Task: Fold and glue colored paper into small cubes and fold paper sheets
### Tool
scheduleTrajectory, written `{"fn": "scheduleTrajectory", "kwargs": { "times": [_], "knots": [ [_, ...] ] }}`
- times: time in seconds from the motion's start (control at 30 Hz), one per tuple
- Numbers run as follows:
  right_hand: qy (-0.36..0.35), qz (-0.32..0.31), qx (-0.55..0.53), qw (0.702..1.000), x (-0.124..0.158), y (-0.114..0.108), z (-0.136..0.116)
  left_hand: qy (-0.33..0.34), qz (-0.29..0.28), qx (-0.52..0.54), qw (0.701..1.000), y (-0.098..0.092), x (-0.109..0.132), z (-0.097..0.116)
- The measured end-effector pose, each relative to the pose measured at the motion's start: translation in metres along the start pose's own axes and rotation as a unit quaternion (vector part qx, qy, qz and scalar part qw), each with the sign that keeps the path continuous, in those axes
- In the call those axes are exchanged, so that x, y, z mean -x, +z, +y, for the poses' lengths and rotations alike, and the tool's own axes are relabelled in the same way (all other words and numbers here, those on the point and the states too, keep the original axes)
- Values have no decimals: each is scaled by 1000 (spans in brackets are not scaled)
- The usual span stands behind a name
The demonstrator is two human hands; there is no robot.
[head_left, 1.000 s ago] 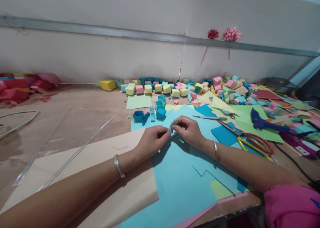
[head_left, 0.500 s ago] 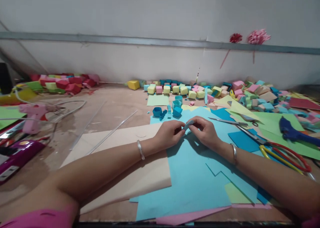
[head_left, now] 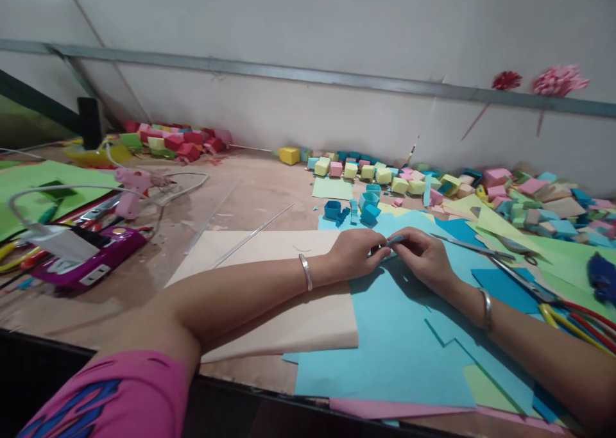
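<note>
Between my two hands is a small light-blue paper strip (head_left: 395,239), pinched at both ends and partly covered by the fingers. My left hand (head_left: 359,253) closes thumb and forefinger on one end. The other end is in the fingertips of my right hand (head_left: 423,255). Both hands are just above a large light-blue sheet (head_left: 380,354). A beige sheet (head_left: 289,322) lies under my left forearm. Just beyond the hands stand small open teal paper boxes (head_left: 332,210), beside folded teal paper pieces (head_left: 353,212).
Scissors (head_left: 524,281) with red and yellow handles lie to the right, near a dark-blue glue gun (head_left: 601,277). On the left are a pink glue gun (head_left: 131,191), its cord, and a purple power strip (head_left: 91,265). Coloured paper cubes (head_left: 399,185) line the wall.
My view has swung left, so everything appears shifted rightward and more of the power strip shows. Both hands keep hold of the paper strip, its angle slightly flatter.
</note>
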State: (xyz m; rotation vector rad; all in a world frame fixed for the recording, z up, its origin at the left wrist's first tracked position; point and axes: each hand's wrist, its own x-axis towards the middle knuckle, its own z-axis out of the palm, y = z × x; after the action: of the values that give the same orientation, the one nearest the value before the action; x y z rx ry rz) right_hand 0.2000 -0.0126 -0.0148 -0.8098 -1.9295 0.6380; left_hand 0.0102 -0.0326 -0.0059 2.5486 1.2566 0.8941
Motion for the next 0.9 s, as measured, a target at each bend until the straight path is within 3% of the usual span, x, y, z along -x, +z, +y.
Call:
{"fn": "scheduleTrajectory", "kwargs": {
  "times": [0.9],
  "knots": [
    [-25,11,38,999,-3,1,-1,4,-3,17,1000,-5,-6,-3]
  ]
}}
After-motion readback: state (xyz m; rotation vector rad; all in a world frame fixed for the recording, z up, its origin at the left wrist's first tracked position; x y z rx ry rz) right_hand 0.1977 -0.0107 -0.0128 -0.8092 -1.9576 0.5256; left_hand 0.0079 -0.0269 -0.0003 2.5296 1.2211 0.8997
